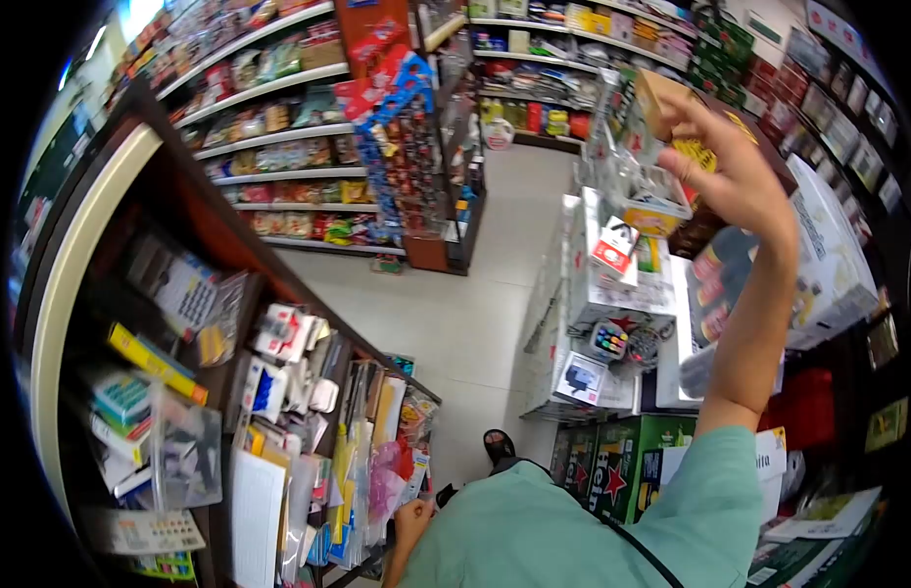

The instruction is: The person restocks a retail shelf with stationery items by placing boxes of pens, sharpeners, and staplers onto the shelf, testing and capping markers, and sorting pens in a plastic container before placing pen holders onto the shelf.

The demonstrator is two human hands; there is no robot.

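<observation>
My right hand (725,162) is raised at the upper right, fingers apart and slightly curled, with nothing visible in it. It appears above an open cardboard box (654,98) and a clear plastic container (656,186). Below these, a red and white small box (615,245) rests on stacked white cartons (627,289). At the bottom, my left hand (412,519) hangs low beside the shelf of stationery, near a pink plastic bag (385,475); its fingers are too small and partly hidden to read.
On the left, a dark shelf (93,245) holds a calculator (186,294), papers and boxes. Snack shelves (279,142) and a hanging rack (397,147) stand ahead. Green beer cartons (622,470) sit at the lower right, with a tiled aisle floor (465,333) between.
</observation>
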